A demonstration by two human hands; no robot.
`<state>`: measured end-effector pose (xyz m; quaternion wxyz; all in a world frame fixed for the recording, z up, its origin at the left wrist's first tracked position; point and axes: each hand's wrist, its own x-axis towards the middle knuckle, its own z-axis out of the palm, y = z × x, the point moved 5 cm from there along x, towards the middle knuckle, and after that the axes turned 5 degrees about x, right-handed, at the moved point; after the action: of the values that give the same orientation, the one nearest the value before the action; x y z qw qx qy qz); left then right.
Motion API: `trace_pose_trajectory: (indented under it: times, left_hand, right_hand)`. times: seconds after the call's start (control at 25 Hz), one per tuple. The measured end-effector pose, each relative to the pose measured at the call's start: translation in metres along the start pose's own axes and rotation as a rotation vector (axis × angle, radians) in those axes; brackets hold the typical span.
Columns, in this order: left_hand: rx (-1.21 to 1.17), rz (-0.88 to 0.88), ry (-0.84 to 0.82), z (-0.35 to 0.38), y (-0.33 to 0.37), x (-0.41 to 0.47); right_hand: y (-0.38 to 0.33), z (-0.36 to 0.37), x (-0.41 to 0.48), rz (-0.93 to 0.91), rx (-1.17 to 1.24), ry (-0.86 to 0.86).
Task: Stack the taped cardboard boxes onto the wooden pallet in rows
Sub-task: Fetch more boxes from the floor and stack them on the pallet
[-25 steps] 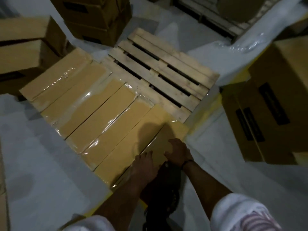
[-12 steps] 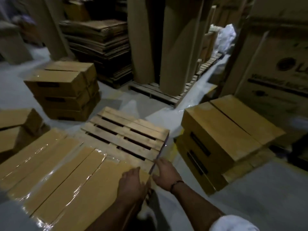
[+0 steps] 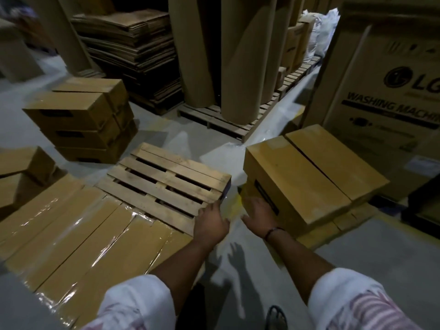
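Observation:
A wooden pallet lies on the floor with a row of taped cardboard boxes covering its near part; the far slats are bare. To its right stands a low stack of two taped boxes side by side. My left hand hovers open over the pallet's near right corner, holding nothing. Fingers spread, my right hand reaches toward the near left side of the right-hand stack and is at or just short of it.
More boxes are stacked at the far left and at the left edge. A large washing machine carton stands at the right. Cardboard rolls on a second pallet and flat cardboard sheets fill the back.
Both hands have left the last box set on the pallet and moved right toward the right-hand stack. The view has lifted from the pallet to the room.

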<state>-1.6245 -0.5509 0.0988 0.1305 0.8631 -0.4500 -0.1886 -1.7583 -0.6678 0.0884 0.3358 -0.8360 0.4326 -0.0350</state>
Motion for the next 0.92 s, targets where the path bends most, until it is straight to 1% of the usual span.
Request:
trace_pose_trajectory:
  times: [0.2,0.32,0.44,0.52,0.64,0.72,0.76,0.84,0.92]
  left_hand:
    - [-0.06,-0.029,-0.056,0.035,0.067,0.047]
    - [-0.096,-0.041,-0.101,0.043,0.088,0.091]
    - [-0.072,0.022,-0.106,0.044,0.097,0.146]
    - [-0.064,0.077,-0.099,0.042,0.101,0.191]
    - [-0.106,0.107,-0.124,0.041,0.111,0.253]
    - [-0.128,0.19,-0.116,0.045,0.126,0.286]
    - [-0.15,0.217,-0.147,0.049,0.133,0.299]
    - [-0.188,0.168,-0.22,0.063,0.143,0.321]
    - [-0.186,0.099,-0.24,0.081,0.151,0.337]
  right_hand:
    - [0.085,-0.072,0.043,0.058,-0.079,-0.014]
    - [0.12,-0.111,0.086,0.135,-0.076,0.0]
    - [0.139,-0.125,0.138,0.191,-0.028,0.017]
    - [0.143,-0.133,0.172,0.25,0.002,0.074]
    - [0.145,-0.143,0.211,0.329,0.036,0.1]
    - [0.153,-0.152,0.235,0.359,0.04,0.117]
    - [0.161,-0.155,0.245,0.386,0.049,0.122]
    - [0.181,-0.159,0.259,0.433,0.046,0.126]
    - [0.207,-0.164,0.272,0.465,0.015,0.097]
